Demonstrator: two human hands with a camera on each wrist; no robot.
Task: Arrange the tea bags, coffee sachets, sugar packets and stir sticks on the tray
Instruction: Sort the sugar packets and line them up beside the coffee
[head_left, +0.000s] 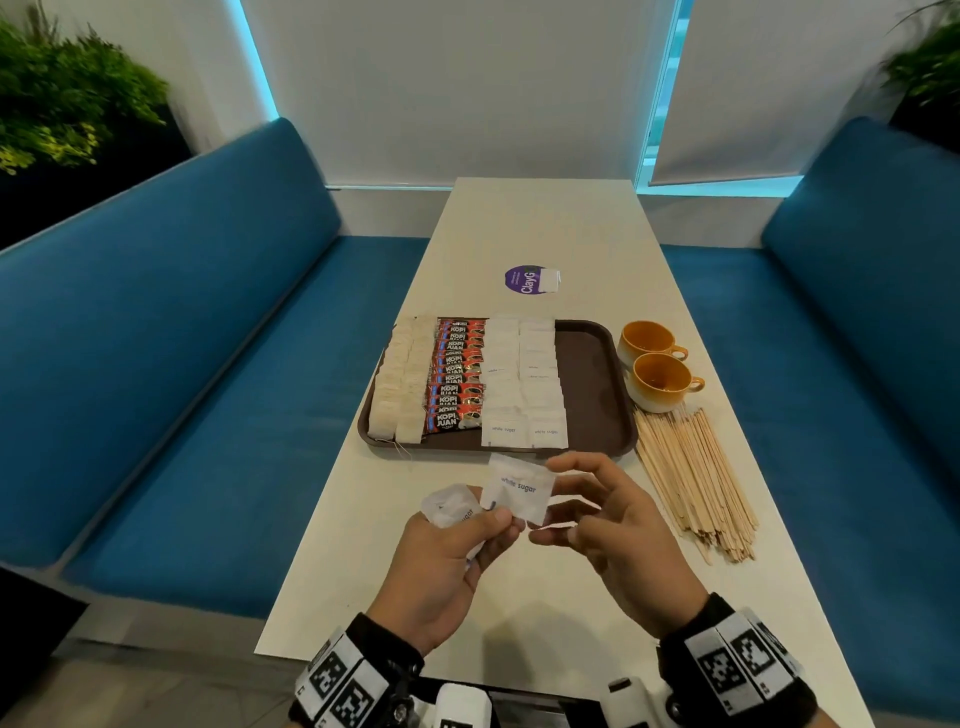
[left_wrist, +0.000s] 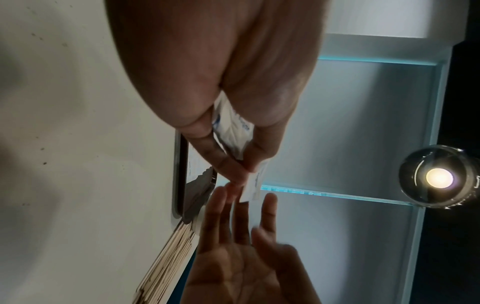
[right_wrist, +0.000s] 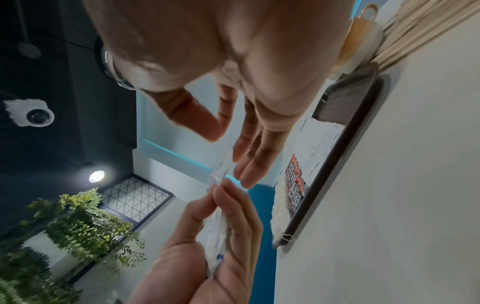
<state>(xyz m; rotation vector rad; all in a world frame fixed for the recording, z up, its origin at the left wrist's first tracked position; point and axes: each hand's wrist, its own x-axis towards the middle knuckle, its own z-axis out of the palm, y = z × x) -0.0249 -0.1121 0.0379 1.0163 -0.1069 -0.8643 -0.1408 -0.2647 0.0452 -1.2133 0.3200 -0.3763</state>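
A brown tray (head_left: 592, 374) holds rows of tea bags (head_left: 402, 379), red coffee sachets (head_left: 457, 374) and two columns of white sugar packets (head_left: 524, 379); its right part is bare. The wooden stir sticks (head_left: 691, 478) lie in a pile on the table right of the tray. In front of the tray, my left hand (head_left: 498, 519) pinches one sugar packet (head_left: 519, 491) between thumb and forefinger and keeps a bunch of packets (head_left: 449, 506) in its palm. My right hand (head_left: 558, 501) is open, with straight fingers at the packet's right edge (right_wrist: 221, 166).
Two orange cups (head_left: 649, 340) (head_left: 662, 382) stand right of the tray, just behind the sticks. A purple round sticker (head_left: 524, 279) lies on the table beyond the tray. Blue benches (head_left: 208, 364) flank the narrow white table (head_left: 545, 228).
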